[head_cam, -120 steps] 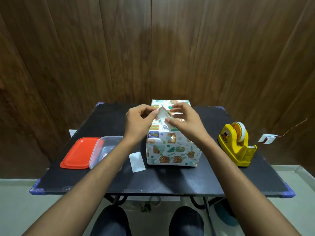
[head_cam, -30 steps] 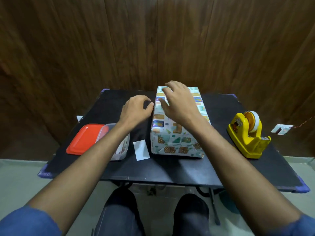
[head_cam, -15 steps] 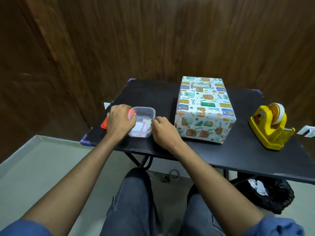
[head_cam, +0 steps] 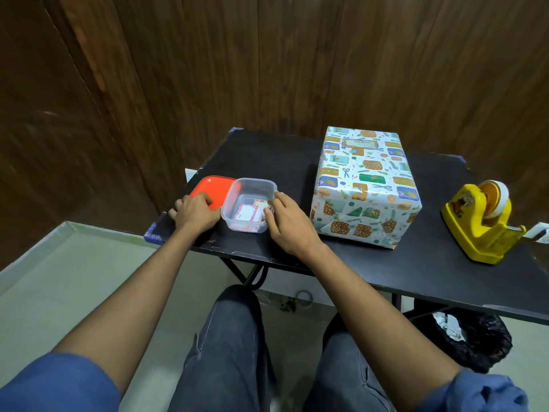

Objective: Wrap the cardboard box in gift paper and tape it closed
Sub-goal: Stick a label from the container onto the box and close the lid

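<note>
The box wrapped in patterned gift paper stands on the black table, with a label on its top and no hand touching it. A yellow tape dispenser sits to its right. Left of the box is a clear plastic container holding printed label stickers. My right hand pinches the container's right wall, index finger on the rim. My left hand is curled on the near edge of the red lid beside the container. Whether a paper slip is under my right fingers is unclear.
A dark wooden wall rises right behind the table. Under the table's right side stands a bin lined with a black bag. My knees are just below the table's near edge, and the container and lid sit close to its left corner.
Both hands left the wrapped box and moved to the left. The left now lies on the red lid, the right on the container. The white slip beside the container is no longer visible.
</note>
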